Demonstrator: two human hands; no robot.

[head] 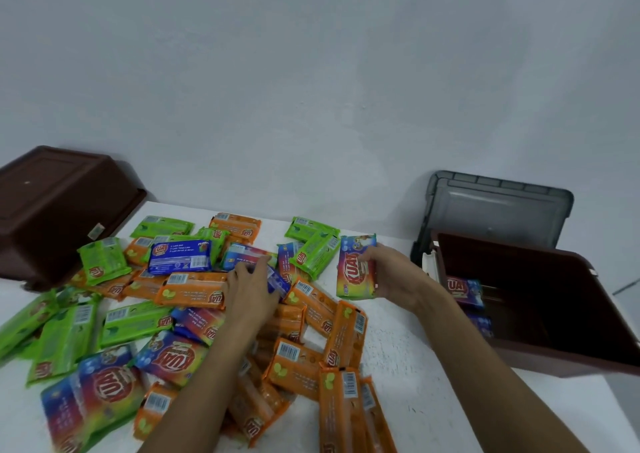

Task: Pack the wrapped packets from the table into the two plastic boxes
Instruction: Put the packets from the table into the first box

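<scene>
Rainbow packet (353, 274) with red logo in right hand (394, 272) grip, left hand (249, 290) grip clasping blue packet (278, 283)

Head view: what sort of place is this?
Likely a plain room set up for hand packing: bare pale wall, white table heaped with wrapped packets, brown plastic boxes at both ends.

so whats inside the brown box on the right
Two blue packets sit by the left wall of the box. The rest is dark, and the near wall hides some floor.
</scene>
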